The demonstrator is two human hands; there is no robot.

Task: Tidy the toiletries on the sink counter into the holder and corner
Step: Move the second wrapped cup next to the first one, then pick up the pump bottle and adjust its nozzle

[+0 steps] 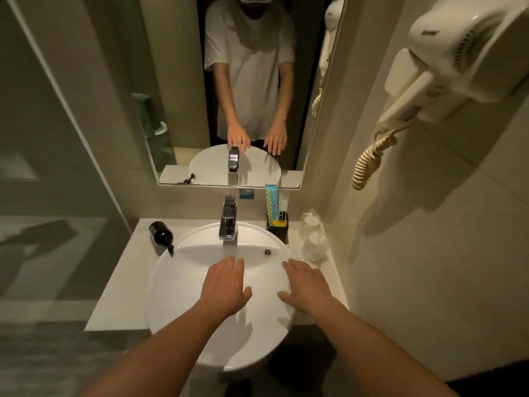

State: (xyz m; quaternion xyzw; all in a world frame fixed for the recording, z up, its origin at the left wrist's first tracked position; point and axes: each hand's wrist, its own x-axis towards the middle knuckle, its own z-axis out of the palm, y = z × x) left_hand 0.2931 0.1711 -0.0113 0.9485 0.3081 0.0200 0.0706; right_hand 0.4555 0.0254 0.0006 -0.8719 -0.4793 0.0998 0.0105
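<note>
hovering over the basin (177,282), left hand (226,285) and right hand (307,287), each grip spread and empty; holder (277,229) right of the tap (229,219), dark bottle (161,234) left.

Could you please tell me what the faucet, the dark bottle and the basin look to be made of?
Faucet: polished chromed metal, mirror-like reflections. Dark bottle: glossy amber-brown glass or plastic, unclear which, with a highlight on its shoulder. Basin: glazed white ceramic, likely, smooth with soft sheen.

No writing can be read here. The wall hair dryer (469,47) carries a small dark brand mark, and the blue sticker (246,193) under the mirror has print, both too blurred.
</note>
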